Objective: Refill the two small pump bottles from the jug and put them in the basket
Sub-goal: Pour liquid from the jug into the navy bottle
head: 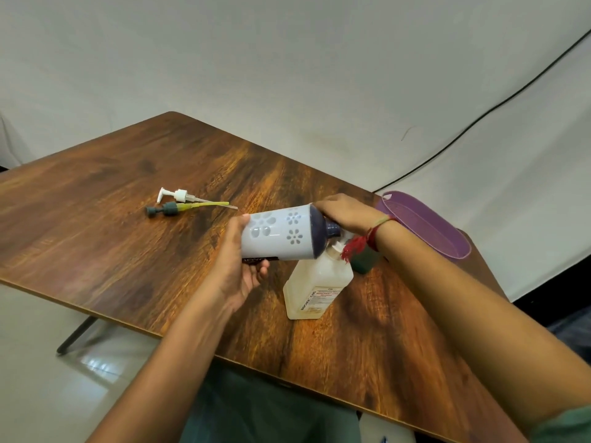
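A pale lilac jug (278,233) with flower cut-outs and a dark purple top lies tipped on its side above the table. My left hand (238,266) grips its base. My right hand (347,212) grips its dark neck end. The jug's spout points down at the open mouth of a clear square bottle (315,284) with a printed label, which stands upright. A dark green bottle (366,259) stands just behind it, mostly hidden by my right wrist. Two removed pump heads lie at the back left: a white pump head (179,195) and a grey-green pump head (169,208) with a yellow tube.
A purple oval basket (425,225) sits at the table's right edge, past my right forearm. The wooden table (128,219) ends close to me and on the left. A black cable (479,116) runs down the white backdrop behind.
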